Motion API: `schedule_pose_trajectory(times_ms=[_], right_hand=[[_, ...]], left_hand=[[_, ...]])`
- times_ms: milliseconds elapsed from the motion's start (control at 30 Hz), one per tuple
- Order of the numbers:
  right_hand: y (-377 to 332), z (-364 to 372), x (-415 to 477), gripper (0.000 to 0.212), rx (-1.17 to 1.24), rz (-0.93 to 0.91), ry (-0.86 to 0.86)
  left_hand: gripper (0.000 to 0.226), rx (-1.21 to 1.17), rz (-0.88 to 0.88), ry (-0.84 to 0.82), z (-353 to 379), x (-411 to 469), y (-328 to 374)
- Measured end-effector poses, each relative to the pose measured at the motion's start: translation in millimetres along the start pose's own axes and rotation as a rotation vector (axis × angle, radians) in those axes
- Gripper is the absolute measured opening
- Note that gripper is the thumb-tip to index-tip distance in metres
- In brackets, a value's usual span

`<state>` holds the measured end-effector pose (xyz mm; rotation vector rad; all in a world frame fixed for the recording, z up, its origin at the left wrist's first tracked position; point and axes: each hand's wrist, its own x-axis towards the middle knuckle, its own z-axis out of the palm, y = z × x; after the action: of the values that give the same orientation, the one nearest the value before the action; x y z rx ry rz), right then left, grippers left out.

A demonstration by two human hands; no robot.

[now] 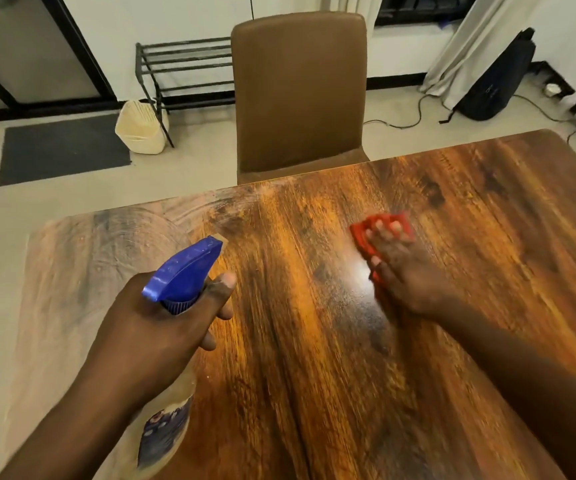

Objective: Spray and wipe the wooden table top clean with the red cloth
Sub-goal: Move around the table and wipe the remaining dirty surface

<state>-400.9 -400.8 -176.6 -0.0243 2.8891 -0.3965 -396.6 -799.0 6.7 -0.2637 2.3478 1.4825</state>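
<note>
The wooden table top point(314, 341) fills the lower part of the view, with pale smeared streaks on its left and far-left area. My left hand point(162, 323) grips the neck of a spray bottle point(186, 271) with a blue trigger head, nozzle pointing away over the table; its clear body with a label hangs below my wrist. My right hand point(404, 271) lies flat on the red cloth point(366, 237), pressing it on the table right of centre. Most of the cloth is hidden under the hand. A bright wet glare shows just left of that hand.
A brown padded chair point(300, 91) stands against the table's far edge. On the floor beyond are a cream bin point(141, 128), a black metal rack point(182, 71), a dark mat point(61, 148), a dark bag point(497, 77) and cables at the right.
</note>
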Motion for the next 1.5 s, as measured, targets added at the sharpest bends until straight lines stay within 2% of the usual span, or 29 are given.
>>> schedule_pose_trajectory(times_ms=[167,267,333,400,467,567,733,900,967,1033,1133,1267,1333,1433,1500], right_hand=[[47,-50,68,0.067,0.075,0.465,0.018],[50,-70,121,0.067,0.209,0.68,0.03],[41,-76,156,0.067,0.251,0.742,0.047],[25,-70,180,0.069,0.241,0.71,0.036],[0,-59,194,0.069,0.172,0.597,0.004],[-55,-32,202,0.068,0.085,0.339,-0.007],[-194,22,185,0.07,-0.029,-0.059,-0.038],[-313,73,107,0.072,-0.066,-0.395,-0.166],[-340,92,52,0.074,-0.085,-0.515,-0.215],[-348,108,-11,0.072,-0.07,-0.587,-0.215],[-321,131,-98,0.068,-0.142,-0.635,-0.1],[-255,121,-141,0.065,-0.246,-0.532,-0.043],[-221,107,-128,0.063,-0.254,-0.413,-0.045],[-181,81,-81,0.063,-0.096,-0.112,-0.033],[-167,63,-30,0.065,-0.001,0.068,-0.001]], left_hand=[[0.037,-0.012,0.016,0.016,-1,-6,-6],[0.048,0.002,-0.001,0.018,-10,-7,-13],[0.052,-0.011,-0.016,0.031,-19,-5,-19],[0.05,-0.019,-0.018,0.052,-28,-4,-25],[0.044,-0.007,-0.017,0.09,-40,-3,-33],[0.04,0.013,-0.017,0.13,-55,-7,-40],[0.031,-0.003,-0.028,0.169,-80,-17,-43],[0.029,-0.003,-0.044,0.22,-104,-31,-46],[0.022,0.022,-0.059,0.231,-113,-37,-52],[0.029,0.016,-0.081,0.234,-123,-43,-58],[0.041,-0.003,-0.108,0.221,-135,-50,-66],[0.033,-0.016,-0.131,0.207,-148,-55,-80],[0.034,-0.021,-0.147,0.214,-154,-55,-85],[0.045,-0.031,-0.167,0.227,-163,-51,-92],[0.039,-0.036,-0.165,0.229,-169,-48,-96]])
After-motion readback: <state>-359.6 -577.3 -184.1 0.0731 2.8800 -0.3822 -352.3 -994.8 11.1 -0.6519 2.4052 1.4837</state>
